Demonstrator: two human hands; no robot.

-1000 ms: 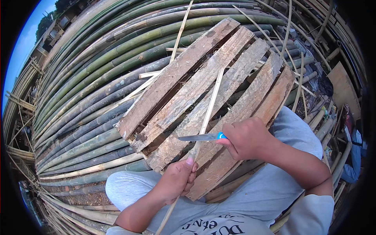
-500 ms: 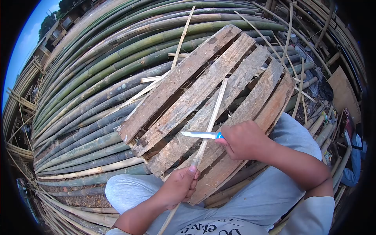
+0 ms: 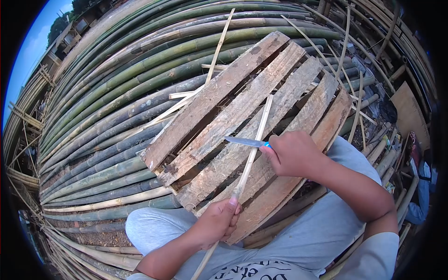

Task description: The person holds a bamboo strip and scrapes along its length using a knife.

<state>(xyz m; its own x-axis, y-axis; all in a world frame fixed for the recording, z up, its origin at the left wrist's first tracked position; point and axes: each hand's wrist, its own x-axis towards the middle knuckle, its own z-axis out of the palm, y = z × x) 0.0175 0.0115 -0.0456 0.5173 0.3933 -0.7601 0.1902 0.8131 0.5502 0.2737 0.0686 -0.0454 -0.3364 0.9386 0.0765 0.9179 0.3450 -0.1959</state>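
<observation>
My left hand (image 3: 218, 223) is closed around a thin bamboo strip (image 3: 256, 140), thumb laid along it. The strip slants up and away over a slatted wooden pallet (image 3: 205, 133), and its lower end runs down past my lap. In my right hand (image 3: 297, 154) is a knife (image 3: 245, 141) with a blue handle, most of which my fingers hide. Its blade points left and crosses the strip around the middle of the part beyond my left hand. Fine shavings lie on the slats.
Long green bamboo poles (image 3: 140, 65) lie side by side under and beyond the pallet. Loose split strips (image 3: 219, 44) rest across them. A brown board (image 3: 410, 114) and a blue cloth (image 3: 420, 200) are at the right. My bent knees (image 3: 154, 228) flank the pallet's near side.
My right hand and the knife have moved up and slightly right, farther along the strip from my left hand. The blade has turned to a new angle. My left hand has barely shifted.
</observation>
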